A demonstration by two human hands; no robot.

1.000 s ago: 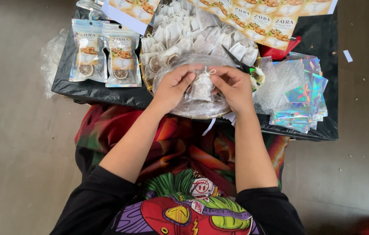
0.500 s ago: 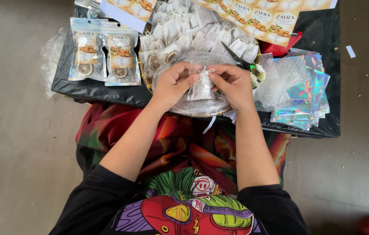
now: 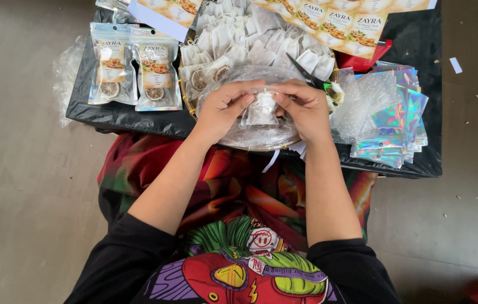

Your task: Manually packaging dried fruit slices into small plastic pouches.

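From where I sit, the fingers (image 3: 248,98) of the left hand (image 3: 225,107) are pressed together in a pinch on the top left edge of a small white sachet (image 3: 262,108), and the right hand (image 3: 305,107) pinches its top right edge the same way, thumbs toward each other. The sachet hangs between them at centre frame, just above a clear bowl (image 3: 256,138) that sits on the near edge of the black tray (image 3: 121,115). My worry is the grip: it is only fingertips on thin fabric, so an uneven pull could tear the top or let its contents spill into the bowl. If one pinch slips, the sachet drops, perhaps past the bowl rim onto the lap. The scissors (image 3: 306,73), just above the right knuckles, could snag a finger. The heap of sachets (image 3: 250,39) at upper centre lies close enough for the wrists to knock some loose. The shiny pouches (image 3: 396,126) at right overhang the tray edge and might slide off.
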